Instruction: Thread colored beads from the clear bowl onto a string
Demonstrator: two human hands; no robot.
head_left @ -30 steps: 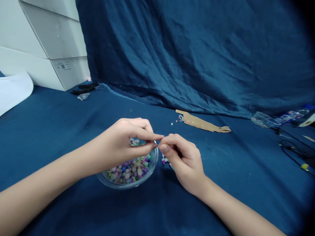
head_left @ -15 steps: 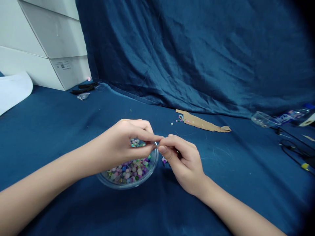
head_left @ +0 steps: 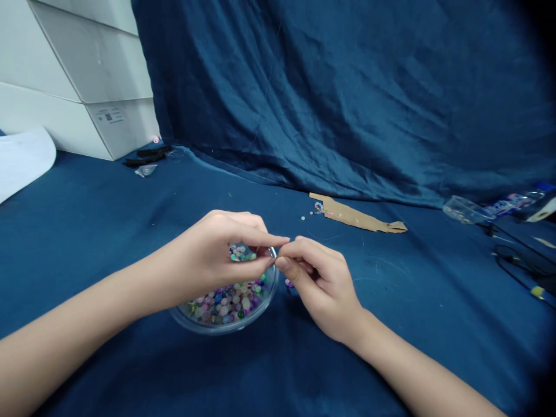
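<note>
My left hand [head_left: 230, 246] is over a clear round bowl [head_left: 221, 330], its index finger stretched out and its thumb and a finger behind closed near the tips. Whatever those fingertips hold is too small to make out. Many small beads [head_left: 234, 302] in purple, white, green and blue fill the bowl. Just right of the rim, my right hand [head_left: 324, 286] pinches thumb against index finger, meeting the left fingertips; what lies in the pinch is hidden. A few purple beads [head_left: 289, 283] show below the right fingers, and whether they hang from the hand is unclear.
Behind the hands lies a torn cardboard strip [head_left: 365, 217] with a small cluster of beads [head_left: 318, 207] at its left end. White boxes [head_left: 117, 124] stand back left. A clear cup [head_left: 464, 209], a bottle [head_left: 516, 202] and black cables [head_left: 516, 263] are at right.
Both hands stay over the bowl's right side. The right fingertips have shifted very slightly left, and fewer of the beads beneath the right hand show.
</note>
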